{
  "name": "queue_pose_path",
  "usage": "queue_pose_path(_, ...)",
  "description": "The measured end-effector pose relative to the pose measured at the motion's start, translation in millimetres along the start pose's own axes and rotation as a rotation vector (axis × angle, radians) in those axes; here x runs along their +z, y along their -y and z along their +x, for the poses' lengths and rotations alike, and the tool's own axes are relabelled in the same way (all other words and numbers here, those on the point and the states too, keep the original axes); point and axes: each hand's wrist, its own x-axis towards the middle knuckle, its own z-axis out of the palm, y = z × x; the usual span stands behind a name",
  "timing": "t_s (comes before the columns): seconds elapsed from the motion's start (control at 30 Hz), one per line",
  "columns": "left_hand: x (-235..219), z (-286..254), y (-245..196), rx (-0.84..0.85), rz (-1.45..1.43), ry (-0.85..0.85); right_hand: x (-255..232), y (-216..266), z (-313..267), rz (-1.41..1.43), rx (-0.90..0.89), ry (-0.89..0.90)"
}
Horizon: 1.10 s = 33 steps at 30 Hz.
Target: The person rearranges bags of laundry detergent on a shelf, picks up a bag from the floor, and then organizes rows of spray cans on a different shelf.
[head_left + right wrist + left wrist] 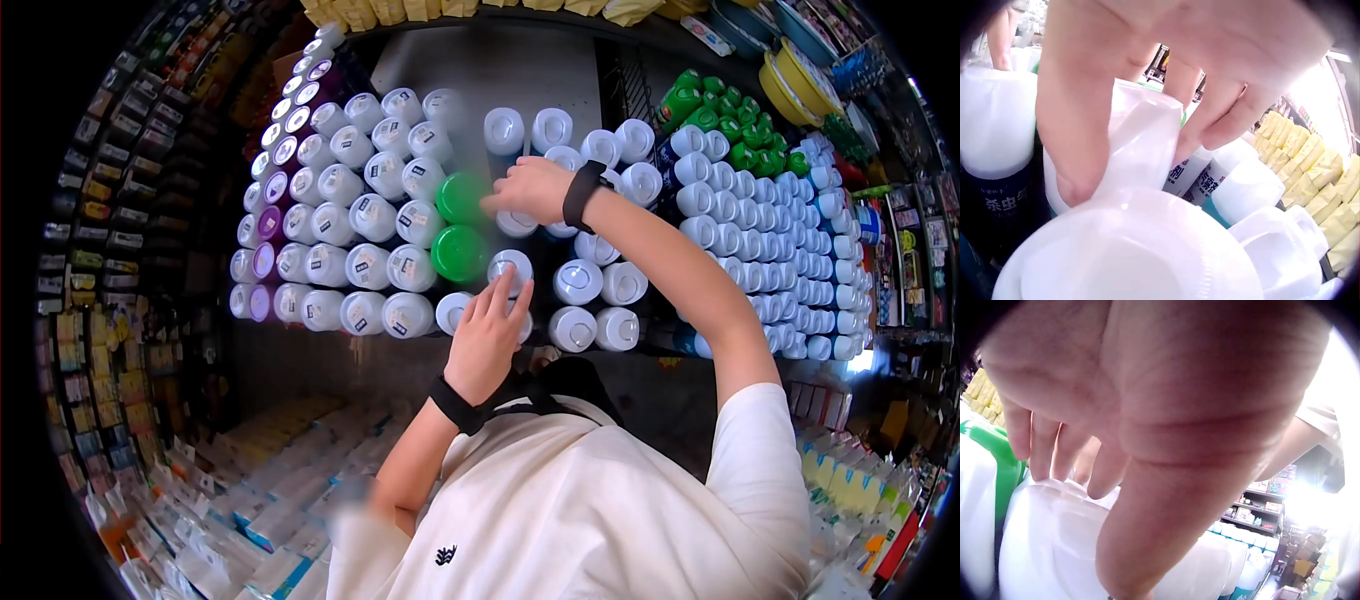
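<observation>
My right hand [530,190] reaches across the display, its thumb and fingers on either side of a white-capped spray can [1141,140]. The right wrist view shows them gripping the cap, with another white cap [1122,250] close in front. Nearer my body, my left hand [485,335] rests spread fingertips on a white cap [510,268]; in the left wrist view its fingers lie over the top of that white cap [1054,544]. Two green caps [461,253] stand just left of both hands. A dark spray can with Chinese lettering [1007,203] shows beside the right thumb.
Rows of white caps with stickers [372,217] fill the left side, with purple caps [270,223] among them. More white-capped cans [740,212] and green bottles [735,120] stand at right. Behind lie a grey panel [490,65] and yellow packs [1310,181].
</observation>
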Motion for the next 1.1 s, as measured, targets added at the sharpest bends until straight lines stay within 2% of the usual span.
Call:
queue_pose_path(0.27, -1.3, 1.6, 0.7, -0.002, -0.003, 0.022, -6.6, -0.8, 1.2, 0.024, -0.091, -0.051)
queue_pose_path(0.37, -4.8, 2.6, -0.8, -0.011, -0.011, 0.043, -21.8, 2.3, 2.4, 0.009, -0.063, 0.045)
queue_pose_path(0.47, -6.0, 4.2, -3.0, -0.016, -0.017, 0.055, -19.5, -2.6, 3.6, 0.056, -0.03, 0.026)
queue_pose_path(0.5, -5.8, 4.8, -3.3, -0.019, -0.023, 0.057, -19.4, -2.8, 5.7, 0.05, 0.011, 0.077)
queue_pose_path(0.53, -5.9, 4.7, -3.7, -0.02, -0.028, 0.061, -19.2, -4.6, 4.4, 0.033, -0.021, 0.085)
queue_pose_path(0.6, -6.7, 5.1, -4.3, -0.02, -0.01, 0.074, -8.2, -4.8, 7.0, 0.007, -0.011, 0.117)
queue_pose_path(0.7, -6.3, 4.8, -4.7, -0.016, 0.019, 0.082, 4.3, -4.7, 5.1, 0.043, 0.046, 0.052)
queue_pose_path(0.8, -5.4, 5.0, -3.9, -0.01, 0.032, 0.076, 10.1, -6.4, 6.8, 0.059, 0.095, 0.105)
queue_pose_path(0.9, -4.5, 4.6, -3.6, -0.003, 0.038, 0.068, 12.1, -3.2, 0.7, 0.068, 0.105, 0.083)
queue_pose_path(1.0, -3.3, 3.9, -2.6, 0.003, 0.033, 0.058, 5.3, 2.7, -9.5, 0.147, 0.231, 0.08)
queue_pose_path(1.03, -3.3, 3.8, -2.7, 0.002, 0.03, 0.057, 4.0, 3.2, -11.5, 0.172, 0.281, 0.027)
queue_pose_path(1.1, -3.1, 3.3, -2.9, 0.003, 0.02, 0.053, -13.8, 2.7, -28.8, 0.272, 0.269, -0.103)
